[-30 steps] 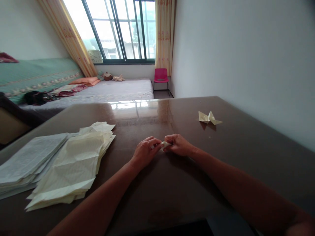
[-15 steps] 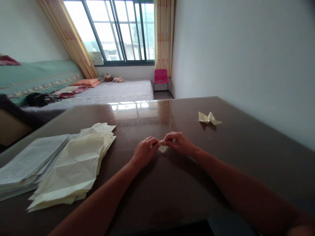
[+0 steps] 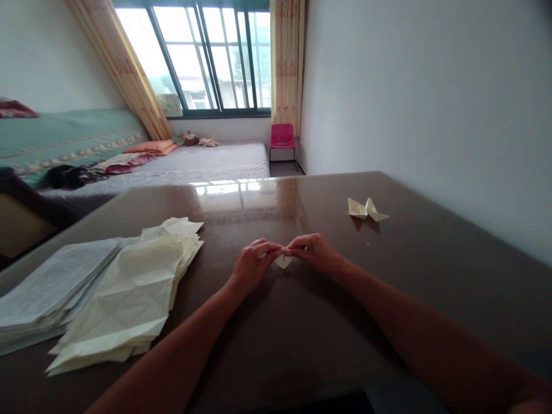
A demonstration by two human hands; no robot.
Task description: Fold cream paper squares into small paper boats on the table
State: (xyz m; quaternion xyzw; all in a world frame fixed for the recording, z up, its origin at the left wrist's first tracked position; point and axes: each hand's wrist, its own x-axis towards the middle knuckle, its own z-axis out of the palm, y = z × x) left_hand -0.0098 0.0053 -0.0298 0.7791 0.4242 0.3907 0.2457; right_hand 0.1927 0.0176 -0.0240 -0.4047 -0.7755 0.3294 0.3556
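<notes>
- Paper (image 3: 283,263): small, folded; held between the two hands, mid-worktop (image 3: 267,339), one corner pointed toward the wearer. Whether the worktop is touched by it cannot be told.
- Left hand (image 3: 253,262): paper's left side pinched between thumb and fingers. Right hand (image 3: 317,252): paper's right side pinched likewise. Fingertips brought nearly together at the top edge, probably because so small a piece can only be steadied and creased by fingertips.
- Middle fold line left exposed between the hands; likely gripped from both sides so that the halves can be controlled evenly.
- Yellow sheets (image 3: 138,282): stacked loosely on the left, top sheet creased. White sheets (image 3: 56,282) partly overlapped by them. Both piles set outside the hands' space, presumably for easy reach.
- Figure (image 3: 371,210): folded, two-pointed, placed far right, well apart from the hands; presumably parked there so it is not knocked by the right arm.
</notes>
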